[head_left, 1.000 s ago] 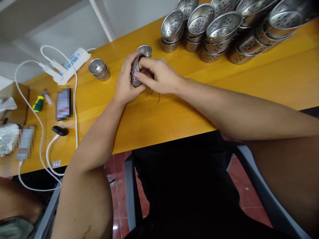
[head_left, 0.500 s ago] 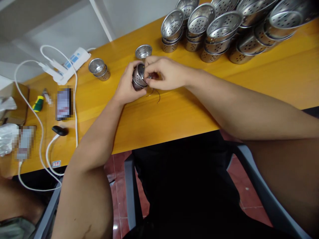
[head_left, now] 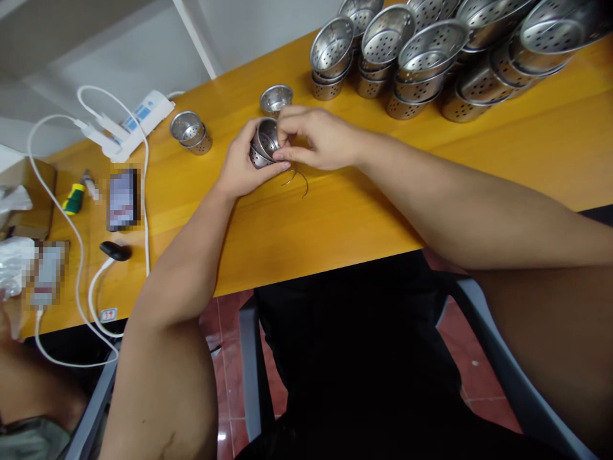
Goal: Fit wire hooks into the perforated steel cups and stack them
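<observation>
Yellow-brown wood spans the surface (head_left: 306, 230) before a grey wall (head_left: 258, 32), seen from my remote post through the head camera, with red floor tiles (head_left: 230, 370) below the near edge. At center, my left hand (head_left: 242, 160) curls around two cups (head_left: 266, 137), perforated metal and nested one in the other, their mouths tilted toward my right hand (head_left: 306, 137). That hand is bent nearly closed, thumb and fingers at the upper cup's rim; I cannot tell how firmly it grips, as some fingertips are hidden. Two thin wires (head_left: 305, 186) curve over the wood just below. Just behind the hands stands a lone cup (head_left: 276, 98), mouth up; to the left, near a white power strip (head_left: 143, 121), sits a stacked pair (head_left: 191, 133). Stacks of cups (head_left: 416, 70) crowd the far right side. At left I see a green-and-yellow screwdriver (head_left: 74, 199), a blurred-out phone (head_left: 122, 199), a small black object (head_left: 115, 251) joined to a white cable (head_left: 98, 281), and a label (head_left: 108, 314) marked 39 near the edge.
</observation>
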Available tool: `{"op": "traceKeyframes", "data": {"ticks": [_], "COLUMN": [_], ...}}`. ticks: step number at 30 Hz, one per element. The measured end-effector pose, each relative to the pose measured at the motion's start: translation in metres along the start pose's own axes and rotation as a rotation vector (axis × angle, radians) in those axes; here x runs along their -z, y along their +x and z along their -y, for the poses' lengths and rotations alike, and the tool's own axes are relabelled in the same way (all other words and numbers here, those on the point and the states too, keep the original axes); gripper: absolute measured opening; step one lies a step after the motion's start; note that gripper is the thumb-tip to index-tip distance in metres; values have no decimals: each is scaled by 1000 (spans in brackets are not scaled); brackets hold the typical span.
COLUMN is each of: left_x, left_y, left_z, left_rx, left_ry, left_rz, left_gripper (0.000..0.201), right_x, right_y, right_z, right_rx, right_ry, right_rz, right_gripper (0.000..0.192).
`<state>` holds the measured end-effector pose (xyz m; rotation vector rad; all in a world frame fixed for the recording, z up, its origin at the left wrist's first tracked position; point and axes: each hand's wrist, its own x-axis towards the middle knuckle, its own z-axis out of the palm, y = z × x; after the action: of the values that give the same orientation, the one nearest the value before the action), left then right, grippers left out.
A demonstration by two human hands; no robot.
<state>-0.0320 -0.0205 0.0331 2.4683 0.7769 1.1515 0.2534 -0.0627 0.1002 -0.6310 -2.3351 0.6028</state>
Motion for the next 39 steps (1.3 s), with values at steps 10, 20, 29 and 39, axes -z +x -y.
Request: {"op": "traceKeyframes", "data": {"ticks": [10, 20, 29, 39], "left_x": [-3, 0, -5, -24], "left_y": [-5, -5, -6, 1], "left_z": [10, 44, 33, 32], "left_rx": [48, 57, 64, 75], "left_ry": [30, -7, -79, -289], "left_rz": [5, -260, -195, -371], "left_gripper": [119, 103, 93, 79], "right_x": [1, -6, -15, -52], "right_y": [10, -1, -6, 10], "right_z": [5, -26, -21, -30], "right_rx": [-130, -65, -176, -196], "right_ry": [410, -15, 31, 443], "right_rz": [-196, 7, -179, -240], "right_gripper": [78, 62, 64, 83]}}
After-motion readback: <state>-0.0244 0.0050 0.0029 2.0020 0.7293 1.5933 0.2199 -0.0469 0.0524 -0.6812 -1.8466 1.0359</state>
